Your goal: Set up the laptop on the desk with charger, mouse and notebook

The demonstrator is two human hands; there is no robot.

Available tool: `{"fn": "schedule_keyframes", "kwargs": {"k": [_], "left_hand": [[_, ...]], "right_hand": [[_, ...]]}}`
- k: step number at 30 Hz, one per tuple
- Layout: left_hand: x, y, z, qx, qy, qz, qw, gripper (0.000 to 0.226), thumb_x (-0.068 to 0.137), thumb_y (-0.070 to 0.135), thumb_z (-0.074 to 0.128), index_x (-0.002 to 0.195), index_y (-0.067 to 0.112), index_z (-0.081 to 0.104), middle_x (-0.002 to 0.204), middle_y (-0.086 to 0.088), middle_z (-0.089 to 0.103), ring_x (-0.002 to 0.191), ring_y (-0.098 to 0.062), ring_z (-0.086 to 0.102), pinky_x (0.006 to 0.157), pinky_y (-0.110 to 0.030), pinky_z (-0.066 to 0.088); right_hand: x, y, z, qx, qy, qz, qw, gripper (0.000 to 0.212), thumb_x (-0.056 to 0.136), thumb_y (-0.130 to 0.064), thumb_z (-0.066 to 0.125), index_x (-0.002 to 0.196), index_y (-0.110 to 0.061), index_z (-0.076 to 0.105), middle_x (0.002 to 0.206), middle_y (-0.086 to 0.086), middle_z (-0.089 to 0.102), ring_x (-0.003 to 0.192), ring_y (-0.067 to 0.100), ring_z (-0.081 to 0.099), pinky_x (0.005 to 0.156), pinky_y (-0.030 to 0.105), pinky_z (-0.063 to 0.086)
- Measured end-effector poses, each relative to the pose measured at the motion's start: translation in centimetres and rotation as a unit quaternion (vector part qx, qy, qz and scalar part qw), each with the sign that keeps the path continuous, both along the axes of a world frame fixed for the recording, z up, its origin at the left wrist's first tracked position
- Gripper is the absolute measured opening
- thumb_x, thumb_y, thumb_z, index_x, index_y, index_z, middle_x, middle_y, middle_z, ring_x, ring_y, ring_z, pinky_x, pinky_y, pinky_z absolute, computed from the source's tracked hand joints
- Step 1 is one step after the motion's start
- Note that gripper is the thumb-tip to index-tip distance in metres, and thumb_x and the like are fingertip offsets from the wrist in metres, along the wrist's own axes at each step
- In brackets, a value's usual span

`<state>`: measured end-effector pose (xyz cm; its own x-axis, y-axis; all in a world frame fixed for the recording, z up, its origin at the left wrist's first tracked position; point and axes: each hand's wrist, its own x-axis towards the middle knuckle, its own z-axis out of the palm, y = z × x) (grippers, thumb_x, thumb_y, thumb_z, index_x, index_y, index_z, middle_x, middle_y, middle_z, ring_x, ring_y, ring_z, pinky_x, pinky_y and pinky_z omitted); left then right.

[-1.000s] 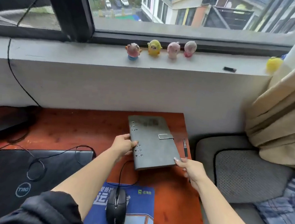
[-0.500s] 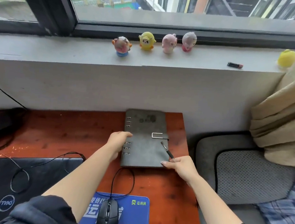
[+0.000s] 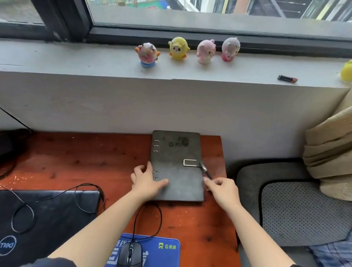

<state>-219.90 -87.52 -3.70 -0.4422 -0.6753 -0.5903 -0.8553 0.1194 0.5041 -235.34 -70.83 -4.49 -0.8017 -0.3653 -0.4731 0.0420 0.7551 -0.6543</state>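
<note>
A grey ring-bound notebook (image 3: 176,165) lies closed and flat at the desk's back right, its far edge near the wall. My left hand (image 3: 146,181) rests on its lower left corner over the rings, fingers spread and thumb on the cover. My right hand (image 3: 222,188) pinches the lower end of a dark pen (image 3: 204,170) that slants across the notebook's right edge by the metal clasp. A closed black laptop (image 3: 16,226) lies at the near left with a thin black cable (image 3: 23,216) looped on its lid. A black mouse (image 3: 129,260) sits on a blue mouse pad (image 3: 161,258).
The red-brown wooden desk (image 3: 84,164) ends just right of the notebook, where a grey cushioned seat (image 3: 291,205) begins. Several small toy figures (image 3: 178,48) and a lipstick (image 3: 286,78) stand on the windowsill. A beige curtain (image 3: 338,146) hangs at the right.
The notebook has turned square to the desk and slid back toward the wall. My left hand went from gripping its spine to resting on it. The pen now lies across its right edge.
</note>
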Motion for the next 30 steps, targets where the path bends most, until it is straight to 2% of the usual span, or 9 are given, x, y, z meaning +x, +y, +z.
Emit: {"fn": "schedule_keyframes", "kwargs": {"k": [4, 7, 9, 13, 18, 25, 30], "left_hand": [[1.7, 1.3, -1.0, -0.113, -0.032, -0.065, 0.991, 0.099, 0.077, 0.064, 0.062, 0.152, 0.028, 0.009, 0.154, -0.008, 0.009, 0.139, -0.03, 0.011, 0.111, -0.045, 0.022], [2.5, 1.8, -1.4, -0.137, -0.019, -0.056, 0.989, 0.094, 0.077, 0.066, 0.059, 0.151, 0.033, 0.011, 0.154, -0.007, 0.01, 0.14, -0.028, 0.01, 0.111, -0.045, 0.021], [2.8, 2.0, -1.7, -0.141, -0.014, -0.048, 0.989, 0.092, 0.078, 0.066, 0.058, 0.151, 0.034, 0.011, 0.154, -0.006, 0.012, 0.14, -0.027, 0.01, 0.111, -0.045, 0.021], [2.8, 2.2, -1.9, -0.149, -0.023, -0.051, 0.987, 0.092, 0.08, 0.066, 0.056, 0.152, 0.034, 0.009, 0.154, -0.006, 0.013, 0.141, -0.026, 0.01, 0.111, -0.045, 0.021], [2.8, 2.2, -1.8, -0.152, -0.03, -0.053, 0.986, 0.091, 0.079, 0.067, 0.055, 0.152, 0.034, 0.01, 0.155, -0.006, 0.014, 0.141, -0.025, 0.01, 0.111, -0.044, 0.021], [2.7, 1.9, -1.2, -0.161, -0.074, -0.09, 0.98, 0.092, 0.08, 0.072, 0.048, 0.152, 0.035, 0.004, 0.158, -0.008, 0.008, 0.144, -0.027, 0.007, 0.112, -0.044, 0.021], [4.0, 2.0, -0.4, -0.138, -0.053, -0.122, 0.981, 0.081, 0.089, 0.064, 0.042, 0.153, 0.032, 0.004, 0.161, -0.007, 0.0, 0.146, -0.027, 0.0, 0.114, -0.045, 0.017]], "right_hand": [[-1.1, -0.7, 0.4, -0.005, 0.023, -0.05, 0.998, 0.031, 0.094, -0.031, 0.055, 0.074, -0.01, 0.067, 0.077, 0.011, 0.067, 0.087, 0.03, 0.062, 0.069, 0.029, 0.037], [-1.6, -1.6, -0.1, 0.012, 0.033, -0.04, 0.999, 0.02, 0.09, -0.019, 0.059, 0.098, -0.005, 0.071, 0.099, 0.017, 0.071, 0.1, 0.034, 0.063, 0.079, 0.032, 0.043], [-1.6, -2.2, -0.5, 0.027, 0.045, -0.023, 0.998, 0.023, 0.086, -0.011, 0.061, 0.106, -0.003, 0.068, 0.105, 0.018, 0.07, 0.103, 0.034, 0.063, 0.084, 0.032, 0.045], [-1.3, -2.9, -0.8, 0.027, 0.064, 0.004, 0.998, 0.024, 0.081, -0.007, 0.062, 0.105, -0.003, 0.064, 0.1, 0.016, 0.069, 0.098, 0.032, 0.062, 0.08, 0.033, 0.046], [-1.1, -2.9, -1.0, 0.024, 0.068, 0.043, 0.996, 0.018, 0.082, -0.01, 0.063, 0.1, -0.009, 0.062, 0.099, 0.012, 0.064, 0.091, 0.026, 0.059, 0.075, 0.029, 0.043], [-1.3, -2.8, -1.0, 0.047, 0.085, 0.077, 0.992, 0.026, 0.082, -0.012, 0.063, 0.107, -0.009, 0.063, 0.107, 0.013, 0.064, 0.099, 0.029, 0.06, 0.076, 0.029, 0.043], [-0.3, -2.1, 0.9, 0.039, 0.098, 0.067, 0.992, 0.033, 0.083, -0.014, 0.063, 0.115, -0.007, 0.062, 0.116, 0.013, 0.063, 0.105, 0.028, 0.059, 0.083, 0.03, 0.043]]}}
